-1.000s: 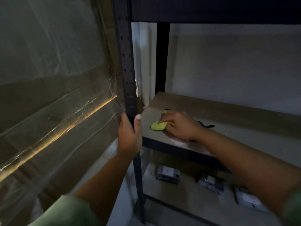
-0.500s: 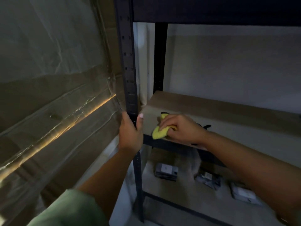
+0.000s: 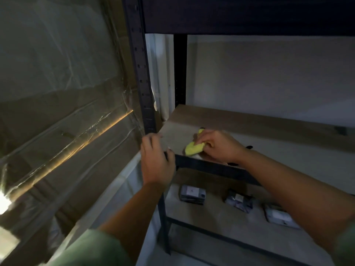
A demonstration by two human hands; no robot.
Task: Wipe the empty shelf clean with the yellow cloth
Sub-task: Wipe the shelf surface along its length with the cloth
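Observation:
The shelf (image 3: pixel 269 131) is a pale wooden board in a dark metal rack, bare apart from the cloth. My right hand (image 3: pixel 221 146) presses the bunched yellow cloth (image 3: pixel 194 147) onto the board's front left corner, close to the front edge. My left hand (image 3: pixel 156 160) wraps around the rack's front left post (image 3: pixel 140 73) at shelf height, fingers closed on the metal.
Three small grey packets (image 3: pixel 192 193) lie on the lower shelf (image 3: pixel 211 217). A large cardboard box wrapped in clear film (image 3: pixel 57 112) stands close on the left. A plain wall (image 3: pixel 269 77) backs the rack, and a dark upper shelf (image 3: pixel 249 14) hangs overhead.
My right hand has dragged the cloth from the shelf's left part toward the front edge and slightly right. My left hand has kept its grip on the post.

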